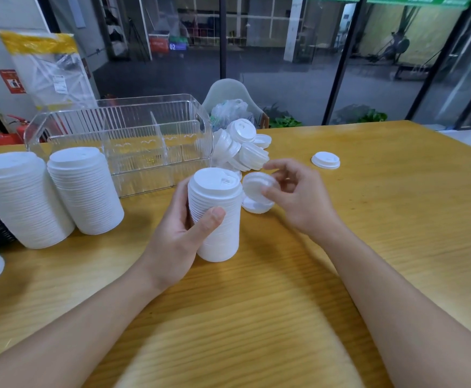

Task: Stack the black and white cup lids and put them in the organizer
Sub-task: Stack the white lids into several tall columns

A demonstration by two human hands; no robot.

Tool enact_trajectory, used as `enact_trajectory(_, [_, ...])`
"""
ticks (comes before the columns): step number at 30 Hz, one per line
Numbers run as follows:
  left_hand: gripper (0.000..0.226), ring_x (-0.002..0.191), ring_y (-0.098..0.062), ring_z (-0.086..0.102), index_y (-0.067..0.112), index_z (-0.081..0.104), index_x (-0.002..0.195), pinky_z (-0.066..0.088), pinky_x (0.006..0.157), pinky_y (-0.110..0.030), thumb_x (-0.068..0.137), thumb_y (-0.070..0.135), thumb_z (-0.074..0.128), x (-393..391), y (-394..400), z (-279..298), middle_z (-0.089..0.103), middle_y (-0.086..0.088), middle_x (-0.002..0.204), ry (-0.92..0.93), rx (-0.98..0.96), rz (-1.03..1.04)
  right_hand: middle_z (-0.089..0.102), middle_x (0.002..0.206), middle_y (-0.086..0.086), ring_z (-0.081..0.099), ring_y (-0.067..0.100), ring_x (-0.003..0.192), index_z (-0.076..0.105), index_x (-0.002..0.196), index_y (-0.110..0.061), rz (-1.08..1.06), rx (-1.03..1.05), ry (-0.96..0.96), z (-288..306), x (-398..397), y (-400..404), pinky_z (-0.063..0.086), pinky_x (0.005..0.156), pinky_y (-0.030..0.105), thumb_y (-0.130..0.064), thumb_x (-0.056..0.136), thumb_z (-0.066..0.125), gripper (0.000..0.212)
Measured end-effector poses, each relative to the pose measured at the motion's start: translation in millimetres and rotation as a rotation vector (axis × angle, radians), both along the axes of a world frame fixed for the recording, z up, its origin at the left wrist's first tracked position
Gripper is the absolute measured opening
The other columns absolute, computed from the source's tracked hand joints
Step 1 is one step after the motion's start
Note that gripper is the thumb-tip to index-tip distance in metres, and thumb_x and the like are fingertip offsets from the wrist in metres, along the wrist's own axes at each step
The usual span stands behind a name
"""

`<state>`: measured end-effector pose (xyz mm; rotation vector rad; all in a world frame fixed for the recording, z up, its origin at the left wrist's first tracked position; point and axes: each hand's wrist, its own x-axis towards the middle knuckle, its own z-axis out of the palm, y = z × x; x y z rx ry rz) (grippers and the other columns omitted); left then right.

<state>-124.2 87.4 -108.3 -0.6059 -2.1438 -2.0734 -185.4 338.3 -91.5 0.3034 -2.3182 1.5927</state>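
On the yellow wooden table [298, 275], the left hand [178, 233] is gripping a tall stack of white plastic cup lids [216, 217], standing upright. Just beside it, the right hand [298, 197] is pinching a single white lid [258, 184]. Behind them, the clear ribbed plastic organizer [122, 135] is sitting.

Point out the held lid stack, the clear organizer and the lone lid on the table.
held stack [219, 219], head view: side wall below the top lid.
organizer [156, 127], head view: ribbed front wall.
lone lid [325, 159], head view: flat top.
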Motion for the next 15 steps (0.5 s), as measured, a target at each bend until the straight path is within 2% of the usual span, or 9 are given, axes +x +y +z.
enact_trajectory(2, [0.063, 0.129, -0.01, 0.066, 0.024, 0.047, 0.156, 0.052, 0.101, -0.02, 0.1, 0.037, 0.072, -0.3, 0.1, -0.2, 0.069, 0.009, 0.139, -0.005, -0.007, 0.001, 0.071, 0.112, 0.013, 0.075, 0.022, 0.084, 0.071, 0.128, -0.03, -0.047, -0.138, -0.052, 4.5, 1.3, 1.0, 0.064, 0.084, 0.04, -0.007, 0.096, 0.081, 0.041])
enact_trajectory(6, [0.068, 0.13, -0.01, 0.065, 0.023, 0.048, 0.156, 0.052, 0.101, -0.02, 0.097, 0.045, 0.072, -0.7, -0.1, -0.3, 0.068, 0.009, 0.14, 0.005, -0.002, 0.001, 0.074, 0.117, -0.011, 0.076, 0.016, 0.092, 0.074, 0.127, -0.039, -0.152, -0.094, -0.148, -2.9, -1.9, 5.3, 0.064, 0.09, 0.054, -0.02, 0.1, 0.078, 0.033])
enact_trajectory(8, [0.071, 0.132, -0.012, 0.064, 0.024, 0.047, 0.156, 0.052, 0.102, -0.02, 0.094, 0.048, 0.072, -0.1, -0.2, 0.1, 0.068, 0.008, 0.141, 0.003, 0.006, -0.005, 0.079, 0.112, -0.011, 0.078, 0.015, 0.095, 0.079, 0.118, -0.035, -0.16, -0.111, -0.207, -4.3, -3.3, 5.8, 0.063, 0.095, 0.051, -0.03, 0.098, 0.081, 0.02])
enact_trajectory(9, [0.071, 0.133, -0.013, 0.064, 0.025, 0.047, 0.157, 0.052, 0.102, -0.02, 0.094, 0.049, 0.072, 0.0, -0.2, 0.3, 0.067, 0.008, 0.142, 0.005, 0.007, -0.007, 0.082, 0.105, -0.008, 0.079, 0.017, 0.093, 0.079, 0.115, -0.033, -0.145, -0.124, -0.244, -3.9, -3.1, 5.4, 0.064, 0.095, 0.05, -0.035, 0.095, 0.084, 0.021])
enact_trajectory(11, [0.071, 0.134, -0.013, 0.064, 0.026, 0.047, 0.157, 0.051, 0.103, -0.021, 0.094, 0.049, 0.072, 0.2, -0.3, 0.4, 0.067, 0.008, 0.143, 0.008, 0.006, -0.009, 0.083, 0.097, -0.001, 0.079, 0.012, 0.091, 0.077, 0.119, -0.031, -0.111, -0.085, -0.286, -3.4, -2.0, 5.5, 0.064, 0.094, 0.043, -0.042, 0.085, 0.092, 0.039])
enact_trajectory(13, [0.071, 0.133, -0.011, 0.064, 0.026, 0.047, 0.156, 0.052, 0.103, -0.021, 0.094, 0.048, 0.072, 0.1, 0.1, -0.2, 0.067, 0.009, 0.142, 0.005, 0.014, -0.011, 0.082, 0.099, -0.001, 0.077, 0.007, 0.096, 0.074, 0.129, -0.029, -0.078, -0.011, -0.296, -3.5, 0.5, 6.4, 0.062, 0.093, 0.035, -0.04, 0.078, 0.097, 0.057])
enact_trajectory(15, [0.072, 0.133, -0.012, 0.064, 0.025, 0.047, 0.157, 0.052, 0.103, -0.021, 0.093, 0.048, 0.073, -0.4, -0.1, -0.5, 0.067, 0.008, 0.142, -0.004, 0.027, -0.013, 0.081, 0.103, -0.003, 0.074, 0.003, 0.1, 0.071, 0.134, -0.027, -0.066, 0.047, -0.301, -2.8, 1.8, 6.4, 0.061, 0.09, 0.03, -0.035, 0.076, 0.099, 0.065])
